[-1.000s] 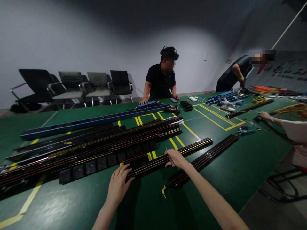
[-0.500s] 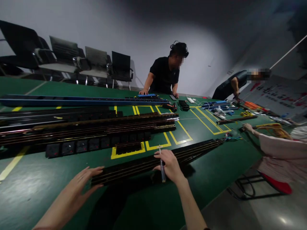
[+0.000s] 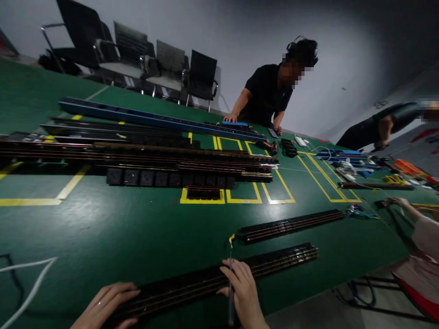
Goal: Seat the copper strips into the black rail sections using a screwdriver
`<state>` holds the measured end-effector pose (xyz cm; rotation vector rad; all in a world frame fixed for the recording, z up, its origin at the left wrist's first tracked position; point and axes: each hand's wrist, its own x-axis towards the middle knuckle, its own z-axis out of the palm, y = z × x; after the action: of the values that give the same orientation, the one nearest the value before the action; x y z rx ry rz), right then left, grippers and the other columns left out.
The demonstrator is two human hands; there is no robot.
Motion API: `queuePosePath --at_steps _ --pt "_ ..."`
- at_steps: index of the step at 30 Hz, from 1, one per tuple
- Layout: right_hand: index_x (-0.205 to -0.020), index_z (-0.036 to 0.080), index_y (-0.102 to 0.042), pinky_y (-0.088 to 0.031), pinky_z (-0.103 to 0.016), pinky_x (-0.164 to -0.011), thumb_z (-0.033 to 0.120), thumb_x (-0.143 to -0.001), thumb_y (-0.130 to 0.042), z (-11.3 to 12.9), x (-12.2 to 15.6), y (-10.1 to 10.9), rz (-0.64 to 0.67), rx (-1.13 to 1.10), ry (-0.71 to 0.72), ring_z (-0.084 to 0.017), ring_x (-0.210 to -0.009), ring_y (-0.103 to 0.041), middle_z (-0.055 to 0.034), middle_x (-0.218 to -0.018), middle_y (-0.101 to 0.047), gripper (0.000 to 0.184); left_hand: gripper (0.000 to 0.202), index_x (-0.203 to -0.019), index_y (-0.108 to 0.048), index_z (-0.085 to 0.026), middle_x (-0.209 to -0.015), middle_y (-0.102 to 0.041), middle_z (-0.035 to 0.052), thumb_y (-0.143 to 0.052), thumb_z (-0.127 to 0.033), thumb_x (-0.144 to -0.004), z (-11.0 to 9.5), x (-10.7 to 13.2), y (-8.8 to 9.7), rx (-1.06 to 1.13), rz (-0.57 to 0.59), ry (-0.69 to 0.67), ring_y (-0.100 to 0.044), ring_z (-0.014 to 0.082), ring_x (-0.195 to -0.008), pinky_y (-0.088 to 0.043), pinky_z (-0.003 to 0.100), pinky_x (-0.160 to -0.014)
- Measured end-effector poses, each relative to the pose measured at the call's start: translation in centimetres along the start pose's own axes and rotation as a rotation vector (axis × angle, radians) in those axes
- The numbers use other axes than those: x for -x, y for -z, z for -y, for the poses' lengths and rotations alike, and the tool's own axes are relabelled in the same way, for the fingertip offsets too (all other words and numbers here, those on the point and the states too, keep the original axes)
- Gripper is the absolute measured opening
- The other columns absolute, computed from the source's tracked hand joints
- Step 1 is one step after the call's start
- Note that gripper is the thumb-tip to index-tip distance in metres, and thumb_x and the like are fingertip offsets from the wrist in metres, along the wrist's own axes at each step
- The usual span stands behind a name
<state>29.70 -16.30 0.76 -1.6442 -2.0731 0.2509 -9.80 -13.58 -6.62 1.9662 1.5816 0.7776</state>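
With the left hand (image 3: 111,301) pinching the left end of the black rail (image 3: 181,289) and the right hand (image 3: 242,290), clasping a slim tool (image 3: 231,305), across its middle, the rail at the bench's (image 3: 113,237) near side is best kept level, tool tip clear of its strips (image 3: 291,258).

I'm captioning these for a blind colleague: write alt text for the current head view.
A left hand and a right hand grasp a long black strip with metallic lines on a green table, the right hand also holding a slim tool. A similar strip lies beyond, and a co-worker in black is across the table.
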Motion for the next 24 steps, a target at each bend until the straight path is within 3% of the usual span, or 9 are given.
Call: queuePosePath --at_steps 2,6,11,14,18,24 --pt "-0.124 0.029 -0.062 -0.051 -0.045 -0.099 0.030 -0.077 -0.078 -0.6 -1.5 -0.2 -0.016 0.062 0.055 -0.026 -0.118 -0.061 -0.0061 -0.126 -0.065 0.049 0.042 -0.111 -0.070 -0.039 -0.116 -0.070 -0.0005 -0.068 -0.060 -0.075 -0.3 -1.7 1.2 -0.015 0.119 -0.062 -0.063 0.0260 -0.112 -0.054 0.041 -0.099" --pt "-0.121 0.023 -0.064 -0.048 -0.042 -0.099 0.033 -0.084 -0.072 -2.6 -5.9 -0.5 -0.049 0.079 0.088 -0.023 -0.114 -0.060 -0.0082 -0.122 -0.066 0.040 0.040 -0.121 -0.065 -0.030 -0.120 -0.065 0.0026 -0.062 -0.051 -0.087 -2.0 -7.4 2.3 -0.015 0.125 -0.136 -0.058 0.0226 -0.116 -0.049 0.038 -0.103" --pt "-0.119 0.022 -0.067 -0.041 -0.043 -0.103 0.039 -0.087 -0.068 -5.6 -12.2 -1.7 -0.087 0.084 0.058 -0.026 -0.124 -0.052 -0.0104 -0.128 -0.062 0.037 0.042 -0.122 -0.060 -0.023 -0.122 -0.061 0.0071 -0.056 -0.050 -0.092 -3.2 -15.9 2.0 -0.013 0.111 -0.201 -0.052 0.0224 -0.119 -0.044 0.041 -0.106" --pt "-0.118 0.022 -0.067 -0.041 -0.042 -0.101 0.042 -0.087 -0.068 -6.8 -14.9 -2.1 -0.126 0.100 0.039 -0.026 -0.123 -0.051 -0.0106 -0.126 -0.061 0.038 0.041 -0.121 -0.060 -0.020 -0.120 -0.060 0.0078 -0.057 -0.049 -0.092 -3.3 -19.7 1.8 -0.024 0.112 -0.234 -0.051 0.0225 -0.117 -0.042 0.041 -0.105" --pt "-0.120 0.021 -0.066 -0.040 -0.041 -0.098 0.045 -0.087 -0.067 -7.7 -16.2 -2.4 -0.134 0.108 0.055 -0.025 -0.119 -0.052 -0.0110 -0.122 -0.062 0.041 0.044 -0.117 -0.061 -0.019 -0.112 -0.061 0.0071 -0.062 -0.052 -0.088 -3.3 -21.8 1.5 -0.037 0.090 -0.234 -0.051 0.0225 -0.109 -0.043 0.041 -0.100" --pt "-0.118 0.020 -0.066 -0.040 -0.040 -0.095 0.045 -0.089 -0.064 -8.0 -17.3 -2.0 -0.089 0.121 0.121 -0.026 -0.114 -0.053 -0.0117 -0.117 -0.063 0.039 0.044 -0.109 -0.064 -0.018 -0.102 -0.060 0.0054 -0.067 -0.054 -0.083 -3.1 -21.4 1.2 -0.001 0.036 -0.200 -0.049 0.0218 -0.103 -0.042 0.038 -0.094"
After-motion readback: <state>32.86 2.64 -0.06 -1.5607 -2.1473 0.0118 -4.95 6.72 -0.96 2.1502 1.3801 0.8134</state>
